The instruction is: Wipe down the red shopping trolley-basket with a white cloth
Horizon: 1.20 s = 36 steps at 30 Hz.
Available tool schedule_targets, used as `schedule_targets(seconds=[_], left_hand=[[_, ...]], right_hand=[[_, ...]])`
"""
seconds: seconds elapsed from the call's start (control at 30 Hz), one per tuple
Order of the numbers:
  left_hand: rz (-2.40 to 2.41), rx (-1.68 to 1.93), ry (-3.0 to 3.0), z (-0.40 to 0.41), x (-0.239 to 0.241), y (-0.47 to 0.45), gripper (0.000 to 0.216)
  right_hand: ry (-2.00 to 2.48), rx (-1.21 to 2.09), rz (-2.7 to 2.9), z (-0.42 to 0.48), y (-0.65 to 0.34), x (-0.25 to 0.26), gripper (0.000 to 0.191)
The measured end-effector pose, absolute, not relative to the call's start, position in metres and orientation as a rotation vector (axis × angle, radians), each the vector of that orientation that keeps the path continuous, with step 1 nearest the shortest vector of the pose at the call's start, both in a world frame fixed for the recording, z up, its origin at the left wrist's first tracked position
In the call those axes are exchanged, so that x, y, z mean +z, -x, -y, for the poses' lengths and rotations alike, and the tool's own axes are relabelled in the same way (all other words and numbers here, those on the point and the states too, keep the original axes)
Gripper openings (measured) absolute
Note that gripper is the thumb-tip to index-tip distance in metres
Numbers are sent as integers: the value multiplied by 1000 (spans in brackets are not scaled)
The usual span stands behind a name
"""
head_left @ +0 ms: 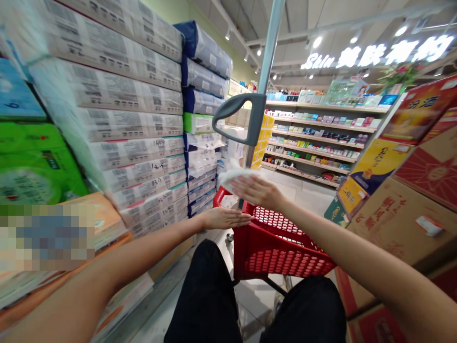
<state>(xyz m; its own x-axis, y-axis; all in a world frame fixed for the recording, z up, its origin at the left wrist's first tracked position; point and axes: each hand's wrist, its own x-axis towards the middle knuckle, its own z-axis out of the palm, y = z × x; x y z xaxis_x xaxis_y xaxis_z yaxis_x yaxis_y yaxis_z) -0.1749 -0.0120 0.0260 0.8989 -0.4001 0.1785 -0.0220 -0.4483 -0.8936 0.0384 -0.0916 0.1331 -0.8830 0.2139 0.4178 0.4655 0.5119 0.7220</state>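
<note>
A red plastic shopping cart (285, 259) with a perforated basket stands right in front of my knees. My left hand (226, 218) lies flat on its near left edge, fingers stretched out together and holding nothing. Further up, my right hand (260, 191) has a white cloth or tissue (230, 177) under its fingers, close to the foot of the upright metal pole (271, 47). Motion blurs the cloth, so its exact kind is unclear. Above both hands, a grey loop handle (246, 119) is fixed to the pole.
Tall stacks of plastic-wrapped packs (132, 90) rise on the left, with blue packs (205, 52) behind. Green packs (39, 162) sit nearer. Cardboard boxes (403, 219) crowd the right side. Shelves of small goods (317, 136) line the back under a lit sign (378, 53).
</note>
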Motion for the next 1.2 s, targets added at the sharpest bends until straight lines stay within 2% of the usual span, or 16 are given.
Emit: schedule_targets(seconds=[0.07,0.13,0.3,0.37,0.47,0.57,0.63,0.77,0.87,0.93,1.1,1.2], left_hand=[[-312,-440,2031,10,25,174,57],[-314,-459,2041,10,24,174,57],[-295,-482,1990,14,28,174,60],[-285,-472,1996,15,30,175,61],[-263,-377,2063,16,31,175,64],[-262,-265,2128,14,29,174,61],[-279,-287,2126,14,28,174,58],[-288,-379,2137,16,30,175,61],[-240,-276,2215,19,32,176,64],[-232,-241,2223,18,31,176,66],[-300,-372,2158,11,22,174,57],[-286,-340,2154,10,21,174,57]], right_hand=[[417,-1420,2552,94,-41,108,44],[293,-1526,2600,94,-49,115,39],[397,-1749,2384,91,-60,209,50],[508,-1745,2262,91,-56,220,53],[631,-1590,2270,94,-46,178,52],[510,-1435,2489,99,-42,121,46],[406,-1374,2626,101,-45,115,46],[523,-1331,2640,99,-55,184,59],[678,-1256,2509,98,-54,226,67],[725,-1236,2450,98,-49,213,66],[532,-1315,2581,100,-40,113,50],[403,-1367,2684,100,-46,116,47]])
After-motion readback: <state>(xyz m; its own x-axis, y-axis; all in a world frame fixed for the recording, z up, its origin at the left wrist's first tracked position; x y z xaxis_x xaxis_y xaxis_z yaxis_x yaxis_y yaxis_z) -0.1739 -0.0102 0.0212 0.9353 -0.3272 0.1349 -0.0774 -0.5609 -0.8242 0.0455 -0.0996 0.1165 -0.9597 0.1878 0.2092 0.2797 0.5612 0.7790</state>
